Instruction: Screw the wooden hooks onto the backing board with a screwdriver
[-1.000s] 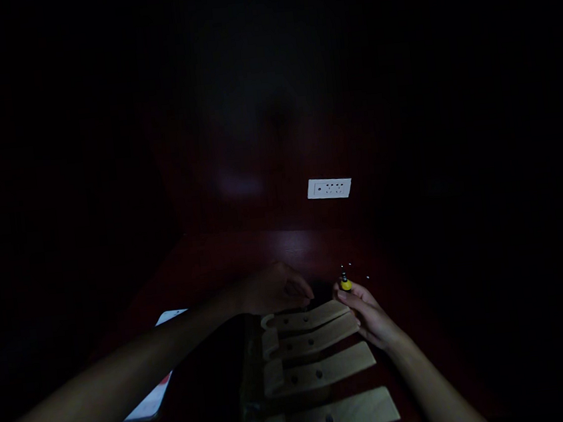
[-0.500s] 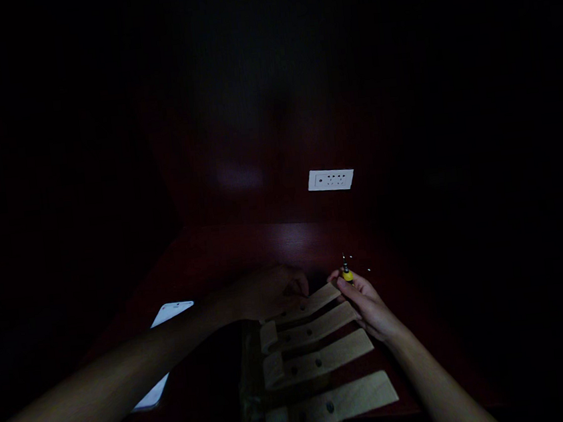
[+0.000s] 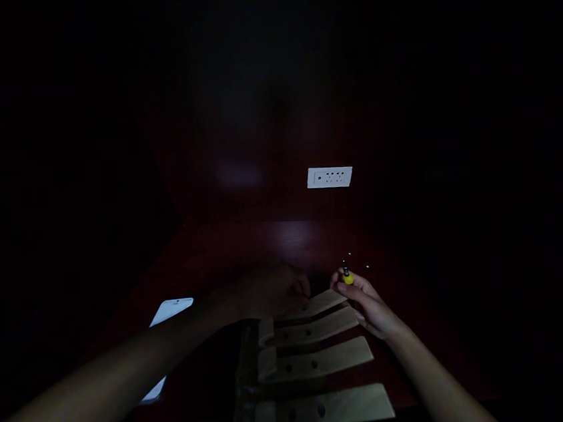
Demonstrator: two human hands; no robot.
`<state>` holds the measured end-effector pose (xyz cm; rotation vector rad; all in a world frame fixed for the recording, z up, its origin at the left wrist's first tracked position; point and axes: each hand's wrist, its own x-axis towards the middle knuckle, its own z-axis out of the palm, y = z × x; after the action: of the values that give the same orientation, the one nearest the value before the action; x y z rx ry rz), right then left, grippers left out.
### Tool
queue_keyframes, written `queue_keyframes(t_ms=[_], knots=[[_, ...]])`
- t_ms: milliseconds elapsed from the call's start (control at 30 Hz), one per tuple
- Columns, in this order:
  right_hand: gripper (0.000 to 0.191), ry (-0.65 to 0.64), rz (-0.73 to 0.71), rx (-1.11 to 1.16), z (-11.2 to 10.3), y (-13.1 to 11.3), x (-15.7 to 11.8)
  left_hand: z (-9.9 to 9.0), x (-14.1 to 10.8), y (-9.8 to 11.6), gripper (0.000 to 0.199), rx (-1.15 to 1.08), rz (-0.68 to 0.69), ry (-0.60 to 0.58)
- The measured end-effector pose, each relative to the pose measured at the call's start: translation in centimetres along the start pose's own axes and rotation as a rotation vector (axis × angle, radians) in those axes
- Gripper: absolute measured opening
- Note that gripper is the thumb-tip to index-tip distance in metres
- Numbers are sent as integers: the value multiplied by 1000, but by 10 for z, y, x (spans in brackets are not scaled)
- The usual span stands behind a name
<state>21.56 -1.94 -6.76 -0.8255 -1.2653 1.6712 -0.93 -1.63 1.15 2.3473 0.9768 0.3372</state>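
Note:
Several pale wooden slats (image 3: 350, 406) with dark round holes stick out to the right from a tape-wrapped piece (image 3: 244, 403) in the lower middle. My left hand (image 3: 282, 290) lies over the far end of this piece, fingers curled down by the farthest slat (image 3: 321, 303); whatever its fingertips touch is lost in shadow. At the slat's right end, my right hand (image 3: 364, 299) is closed round a yellow and black screwdriver (image 3: 347, 278), its tip pointing up, with the fingers close against the wood.
A white phone (image 3: 172, 308) lies on the dark red table (image 3: 284, 237), partly behind my left forearm. Two tiny bright bits (image 3: 367, 266) are beyond my right hand. A white socket plate (image 3: 329, 177) is on the back wall. Surroundings are very dark.
The slatted wooden piece has tilted and turned slightly, its near end shifting left and the slats lying flatter. Both hands stay nearly in place, and the screwdriver sits slightly lower.

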Motion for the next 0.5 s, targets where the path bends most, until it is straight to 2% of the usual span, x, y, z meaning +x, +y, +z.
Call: queue_keyframes(t_ms=[500], knots=[[19,-40,-20,28,-2,2,1,-1,-5,14,17,270,-31,-9]])
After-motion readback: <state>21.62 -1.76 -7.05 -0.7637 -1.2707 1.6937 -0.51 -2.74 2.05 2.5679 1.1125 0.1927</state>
